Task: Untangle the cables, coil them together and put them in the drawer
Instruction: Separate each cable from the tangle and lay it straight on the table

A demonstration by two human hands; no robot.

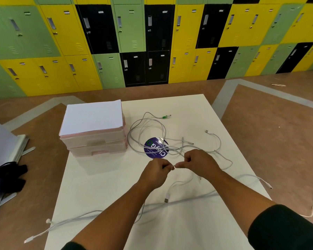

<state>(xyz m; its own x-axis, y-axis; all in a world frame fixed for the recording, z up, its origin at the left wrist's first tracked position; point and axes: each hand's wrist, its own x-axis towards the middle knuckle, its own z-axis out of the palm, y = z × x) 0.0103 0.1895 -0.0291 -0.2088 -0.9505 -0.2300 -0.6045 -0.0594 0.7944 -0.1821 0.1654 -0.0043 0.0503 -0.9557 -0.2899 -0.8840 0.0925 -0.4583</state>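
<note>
My left hand (156,171) and right hand (197,160) sat close together just on the near side of the purple sticker (151,144). Fingers of both were curled, each pinching the same bit of white cable (174,166) — only a short stretch showed betw. the two pinches, lying roughly left-right.

The tangle (152,134) lay straight beyond my hands, its loops crossing over the sticker and spreading to its far side and right. Strands from it led in under my right hand, so that hand was the nearer one to the knot.

The drawer unit (96,141) stood left of the sticker, both drawers apparently closed, w/ a white sheet (92,118) on top. More cable lay across the counter (101,186) well to the near side of the sticker, incl. a USB plug (166,198).

My guess — the coming pull had to go toward me, away from the sticker, w/o cinching those loops. Couldn't tell which cable I had.
</note>
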